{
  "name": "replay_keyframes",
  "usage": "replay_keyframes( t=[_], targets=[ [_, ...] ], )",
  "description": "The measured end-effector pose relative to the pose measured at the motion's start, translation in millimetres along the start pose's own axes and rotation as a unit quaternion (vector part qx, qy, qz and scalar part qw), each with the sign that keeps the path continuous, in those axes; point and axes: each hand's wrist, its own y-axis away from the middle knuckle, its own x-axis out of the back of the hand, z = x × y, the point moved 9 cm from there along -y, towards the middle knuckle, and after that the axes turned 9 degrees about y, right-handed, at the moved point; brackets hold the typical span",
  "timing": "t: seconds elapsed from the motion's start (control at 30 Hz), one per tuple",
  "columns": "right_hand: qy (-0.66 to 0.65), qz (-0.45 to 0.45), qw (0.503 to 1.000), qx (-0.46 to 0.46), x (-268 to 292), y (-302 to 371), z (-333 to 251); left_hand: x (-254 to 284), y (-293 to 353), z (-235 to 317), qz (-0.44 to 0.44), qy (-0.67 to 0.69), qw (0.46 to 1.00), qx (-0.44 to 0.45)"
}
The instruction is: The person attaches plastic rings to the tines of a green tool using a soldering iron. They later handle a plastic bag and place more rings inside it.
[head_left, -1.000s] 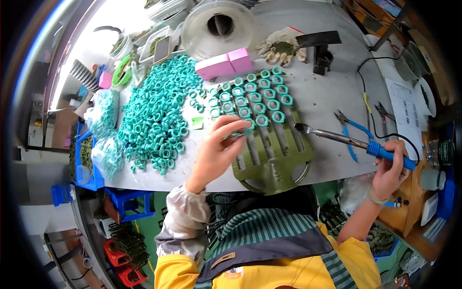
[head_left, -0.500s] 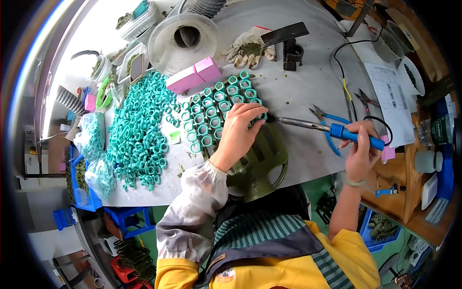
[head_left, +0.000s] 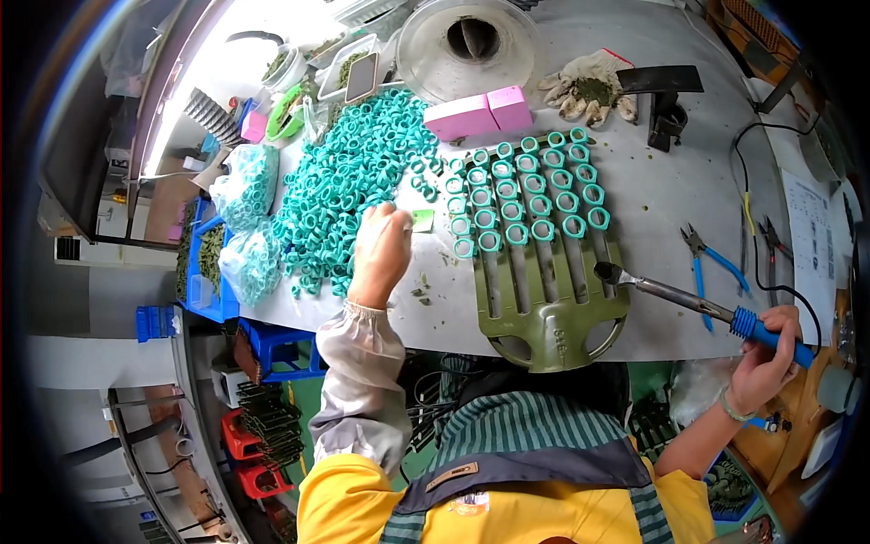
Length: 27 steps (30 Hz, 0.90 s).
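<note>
My left hand (head_left: pixel 381 252) is at the right edge of a big heap of teal plastic rings (head_left: pixel 344 172). Its fingers are curled in, and their tips are hidden, so what they hold does not show. In my right hand (head_left: pixel 766 364) is the blue handle of a soldering iron (head_left: pixel 680 297) with a broad dark tip. That tip hovers by the right side of an olive-green slotted plastic frame (head_left: pixel 553 334). Teal hexagonal rings (head_left: pixel 541 229) stand in rows across the frame's far part; its near part has bare bars and a rounded handle end.
Blue-handled pliers (head_left: pixel 711 272) lie right of the frame. Beyond it are pink blocks (head_left: pixel 480 112), a soiled glove (head_left: pixel 589 86), a black stand (head_left: pixel 666 109) and a clear funnel hood (head_left: pixel 426 54). Bags of rings (head_left: pixel 249 263) sit left. The iron's cord (head_left: pixel 745 181) curves along the right.
My left hand has gone from the rings on the frame leftward to the loose heap. The iron's tip has drawn back toward me from the rings. The whole view has shifted.
</note>
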Motion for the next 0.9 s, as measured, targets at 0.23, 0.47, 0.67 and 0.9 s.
replay_keyframes(
  t=[0.23,0.47,0.67,0.9],
  targets=[
    [0.003,-0.02,0.999,0.026,-22,8,-13,-19,37,-23,0.044,0.058,0.997,0.031],
    [-0.003,-0.047,0.998,0.028,-38,14,-25,-12,44,-23,0.142,0.018,0.988,0.06],
    [-0.001,-0.058,0.997,0.042,-48,18,-36,-6,26,-32,0.204,0.028,0.973,0.107],
    [-0.002,-0.068,0.997,0.045,-56,22,-44,-10,16,-38,0.197,0.107,0.975,0.013]
  ],
)
